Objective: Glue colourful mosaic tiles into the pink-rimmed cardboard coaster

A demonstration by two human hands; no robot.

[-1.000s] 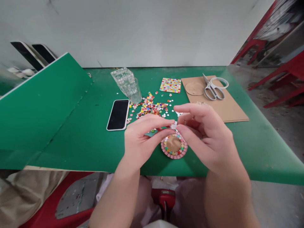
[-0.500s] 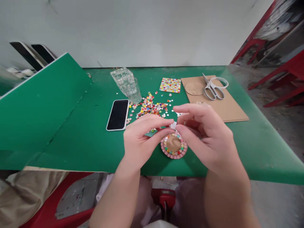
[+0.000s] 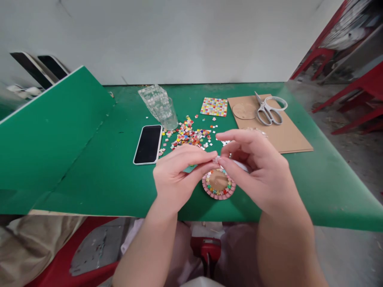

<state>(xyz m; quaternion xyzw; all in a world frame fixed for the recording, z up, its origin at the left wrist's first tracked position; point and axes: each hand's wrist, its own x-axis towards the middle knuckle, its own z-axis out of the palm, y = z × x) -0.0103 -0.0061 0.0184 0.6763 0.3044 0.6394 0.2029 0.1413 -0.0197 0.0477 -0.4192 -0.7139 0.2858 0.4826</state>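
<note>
My left hand (image 3: 176,175) and my right hand (image 3: 254,167) meet fingertip to fingertip just above a small round cardboard disc (image 3: 218,183). The disc has a pink rim and a ring of coloured mosaic squares, with bare brown in its middle. Both hands pinch the same tiny white piece (image 3: 216,159) between thumb and forefinger. A pile of loose coloured mosaic squares (image 3: 190,135) lies just beyond my hands on the green table (image 3: 98,175).
A black phone (image 3: 149,144) lies left of the pile, with a clear plastic cup and bag (image 3: 161,107) behind it. A square multicoloured mosaic sheet (image 3: 214,107), a brown cardboard sheet (image 3: 287,135) and grey scissors (image 3: 269,108) lie at the far right. A raised green board (image 3: 50,123) stands left.
Both hands have shifted slightly left and lower towards the disc, still pinching the white piece. Nothing else has moved.
</note>
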